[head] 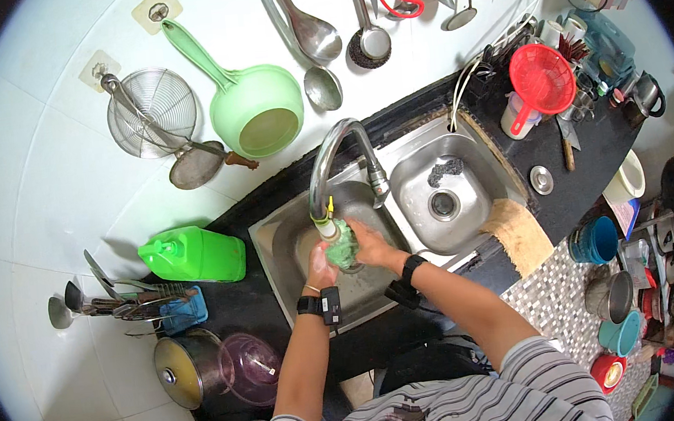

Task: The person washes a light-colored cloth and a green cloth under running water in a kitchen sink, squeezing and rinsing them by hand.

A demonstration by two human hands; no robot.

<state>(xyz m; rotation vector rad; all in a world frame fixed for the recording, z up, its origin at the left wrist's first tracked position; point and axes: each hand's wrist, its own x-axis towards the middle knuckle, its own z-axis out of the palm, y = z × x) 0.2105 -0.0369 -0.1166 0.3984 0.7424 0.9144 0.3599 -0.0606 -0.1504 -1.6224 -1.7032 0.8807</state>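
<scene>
Both hands are over the left basin (295,282) of a double stainless-steel sink. Between them is a crumpled green scrubber or cloth (341,244), just below the outlet of the gooseneck faucet (325,165). My left hand (320,264), with whitish suds on it, grips the green piece from the left. From the right, my right hand (372,243) closes on it, its fingers partly hidden. A small yellow lever (331,205) sits near the faucet's outlet. Whether water is running is hard to tell.
In the right basin (411,187) lies a dark scouring pad (445,172). A tan cloth (518,237) hangs over the counter edge. A green jug (194,254) stands left of the sink. At the right are a red strainer (542,78) and a knife (568,143). Utensils hang above.
</scene>
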